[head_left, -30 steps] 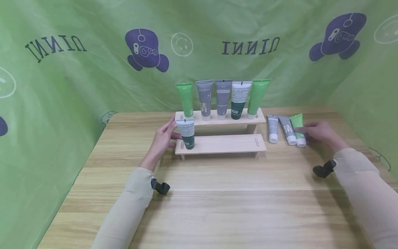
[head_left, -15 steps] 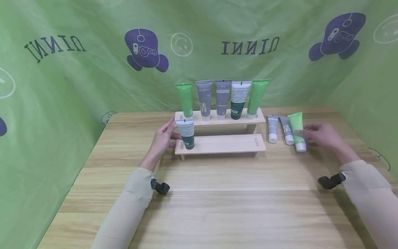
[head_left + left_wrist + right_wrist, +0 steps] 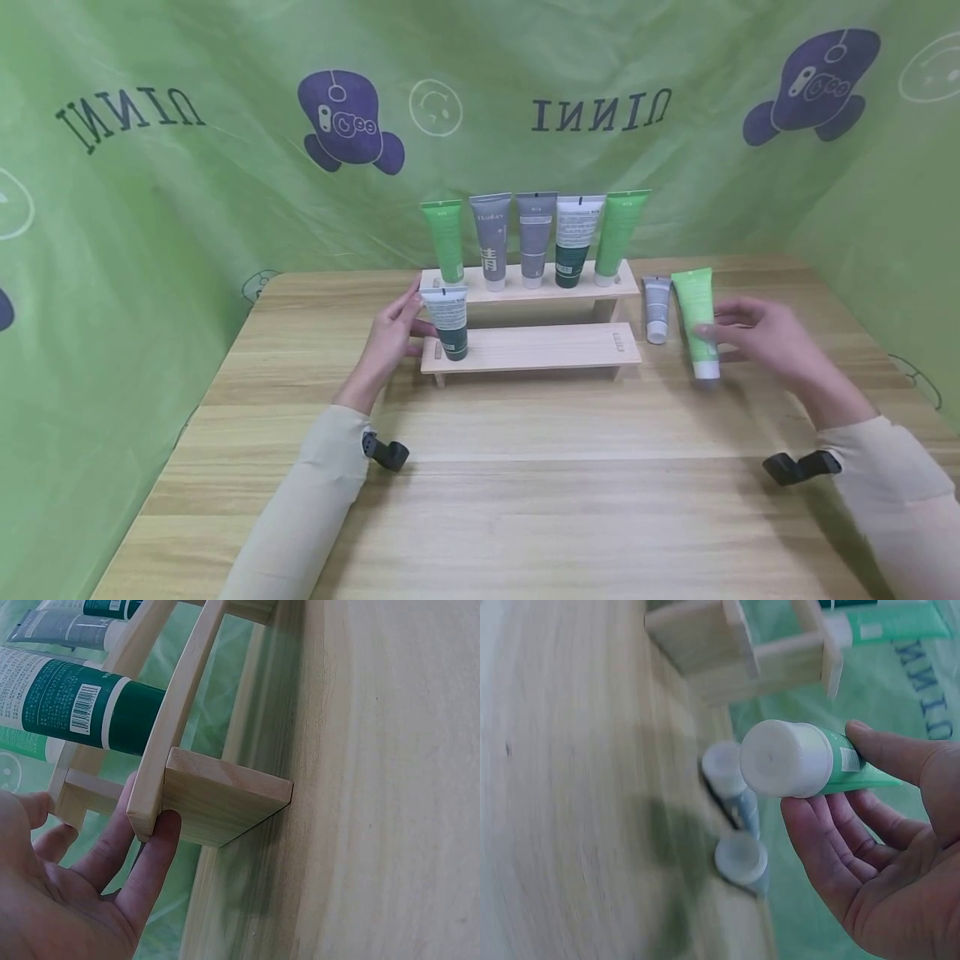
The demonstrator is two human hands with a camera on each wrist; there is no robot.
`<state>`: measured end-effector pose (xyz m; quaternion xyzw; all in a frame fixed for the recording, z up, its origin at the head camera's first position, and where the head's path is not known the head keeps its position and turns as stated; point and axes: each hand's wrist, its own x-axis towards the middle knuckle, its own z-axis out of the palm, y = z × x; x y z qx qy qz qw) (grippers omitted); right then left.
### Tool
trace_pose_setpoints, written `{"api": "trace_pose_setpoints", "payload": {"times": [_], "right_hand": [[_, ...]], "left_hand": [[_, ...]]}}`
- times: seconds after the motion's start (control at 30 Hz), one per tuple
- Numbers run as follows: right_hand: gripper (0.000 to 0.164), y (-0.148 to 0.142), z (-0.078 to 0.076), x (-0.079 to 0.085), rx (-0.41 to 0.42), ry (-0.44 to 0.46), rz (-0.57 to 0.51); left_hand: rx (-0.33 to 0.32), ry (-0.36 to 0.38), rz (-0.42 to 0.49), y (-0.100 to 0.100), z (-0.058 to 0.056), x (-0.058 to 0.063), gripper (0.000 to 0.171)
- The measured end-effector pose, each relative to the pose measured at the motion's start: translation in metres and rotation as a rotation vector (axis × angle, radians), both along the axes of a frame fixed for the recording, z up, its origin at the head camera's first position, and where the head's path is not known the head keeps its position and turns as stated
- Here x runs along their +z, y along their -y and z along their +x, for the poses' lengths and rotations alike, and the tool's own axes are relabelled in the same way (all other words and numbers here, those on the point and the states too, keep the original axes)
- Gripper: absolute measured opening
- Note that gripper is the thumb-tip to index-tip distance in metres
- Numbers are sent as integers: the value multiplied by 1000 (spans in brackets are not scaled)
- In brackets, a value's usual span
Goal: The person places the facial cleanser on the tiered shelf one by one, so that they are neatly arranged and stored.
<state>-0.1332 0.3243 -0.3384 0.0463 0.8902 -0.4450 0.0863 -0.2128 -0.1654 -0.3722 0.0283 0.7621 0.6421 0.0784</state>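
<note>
In the head view my right hand (image 3: 765, 333) holds a green squeeze tube (image 3: 696, 321) above the table, its white cap pointing down. The right wrist view shows the tube's white cap (image 3: 784, 759), with thumb and fingers pinching the body behind it. My left hand (image 3: 388, 333) grips the left end of a two-tier wooden rack (image 3: 543, 348). In the left wrist view, fingertips (image 3: 161, 832) press the lower shelf's end. A white and dark-green tube (image 3: 450, 323) stands on the lower tier at its left. Several tubes stand along the upper tier, including a grey tube (image 3: 491, 237).
A small grey tube (image 3: 657, 308) lies on the table right of the rack. Another grey tube (image 3: 741, 859), hidden from the head view, lies beside it. Green printed cloth (image 3: 480, 158) hangs behind the wooden table (image 3: 525, 500).
My right hand has lifted the green tube off the table and carried it left, over the grey tube beside it. My left hand stays at the rack.
</note>
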Motion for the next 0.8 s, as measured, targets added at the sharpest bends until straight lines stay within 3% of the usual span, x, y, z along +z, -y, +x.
{"api": "trace_pose_setpoints", "payload": {"times": [0.33,0.53,0.8], "right_hand": [[55,39,16,17,48,-125,-68],[53,66,20,24,77,-125,-75],[47,104,16,24,135,-147,-204]], "left_hand": [[-6,-5,-7,0,0,1,51],[-5,2,-1,0,0,1,52],[7,8,7,-1,0,1,51]]}}
